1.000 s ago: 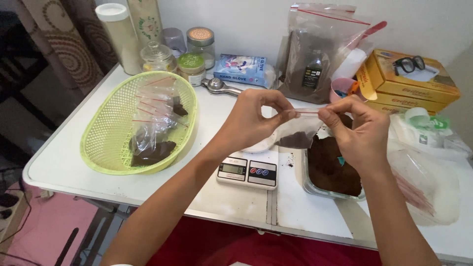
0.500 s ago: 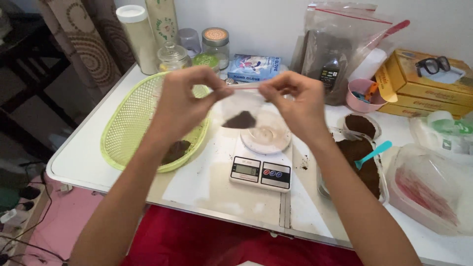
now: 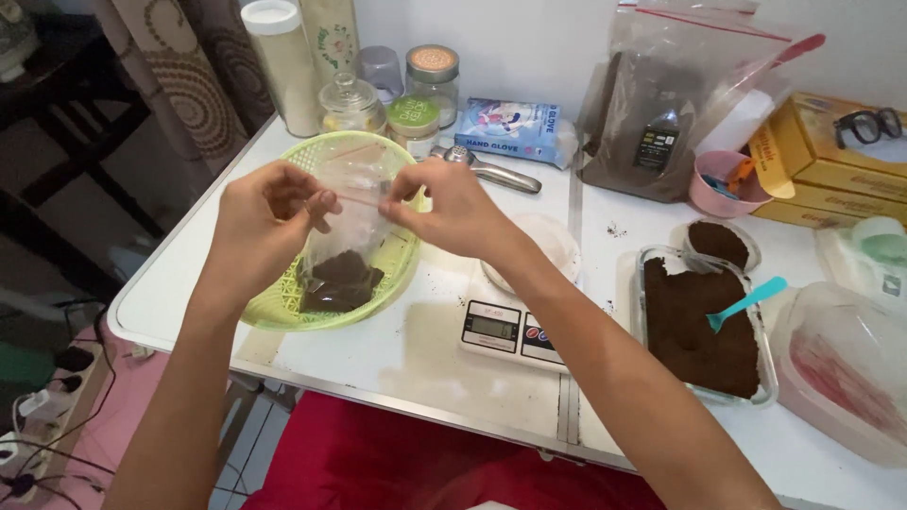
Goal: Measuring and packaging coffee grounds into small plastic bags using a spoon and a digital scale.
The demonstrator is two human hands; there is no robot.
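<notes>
Over table [image 3: 397, 368], both hands pinch small bag [image 3: 345, 236].

Both forearms reaching forward, left hand [image 3: 260, 222] and right hand [image 3: 452, 208] raised close together, fingertips pinched

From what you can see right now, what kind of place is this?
Probably a home packing spot: a folding table with a kitchen scale, a dish of brown powder and a green basket.

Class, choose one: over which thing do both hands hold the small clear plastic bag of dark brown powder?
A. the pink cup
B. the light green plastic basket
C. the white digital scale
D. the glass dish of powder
B: the left hand and right hand pinch the small clear plastic bag at its top, above the light green plastic basket.
</notes>
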